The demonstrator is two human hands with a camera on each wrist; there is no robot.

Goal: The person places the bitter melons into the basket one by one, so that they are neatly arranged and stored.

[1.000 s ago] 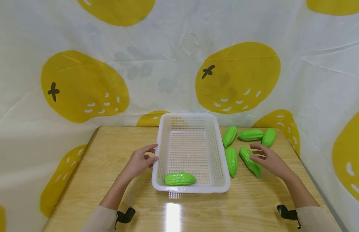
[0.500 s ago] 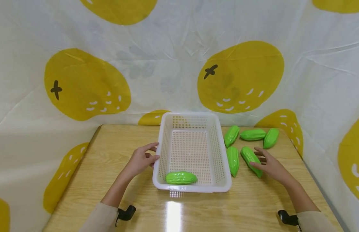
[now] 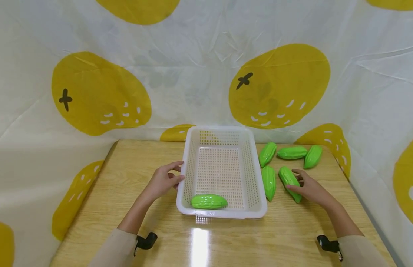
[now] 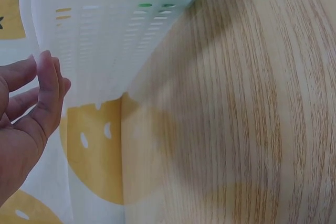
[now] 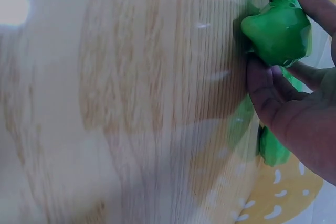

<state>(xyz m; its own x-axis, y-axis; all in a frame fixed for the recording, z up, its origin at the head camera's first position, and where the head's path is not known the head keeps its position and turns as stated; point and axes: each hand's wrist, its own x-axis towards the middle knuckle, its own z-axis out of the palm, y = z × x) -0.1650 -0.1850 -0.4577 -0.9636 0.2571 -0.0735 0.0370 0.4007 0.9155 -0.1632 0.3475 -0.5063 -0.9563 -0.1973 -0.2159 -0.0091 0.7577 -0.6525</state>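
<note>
A white perforated plastic basket [image 3: 221, 213] stands mid-table, with one glossy green bitter melon [image 3: 209, 201] lying at its near end. My left hand [image 3: 164, 180] holds the basket's left rim, thumb at the edge and fingers against the outer wall in the left wrist view. To the right of the basket, my right hand [image 3: 308, 187] has thumb and fingers around another bitter melon [image 5: 278, 34], which still lies on the table. The far side of that grip is partly hidden. Beside the basket's right wall lies a further bitter melon [image 3: 268, 183].
Several more green bitter melons [image 3: 292, 152] lie at the back right of the wooden table [image 3: 143, 152]. A white cloth [image 3: 200, 74] printed with yellow fruit hangs behind the table and along its sides.
My right hand has come down and closed its thumb and fingers around the bitter melon. The left hand keeps its place on the basket rim. The view has shifted slightly.
</note>
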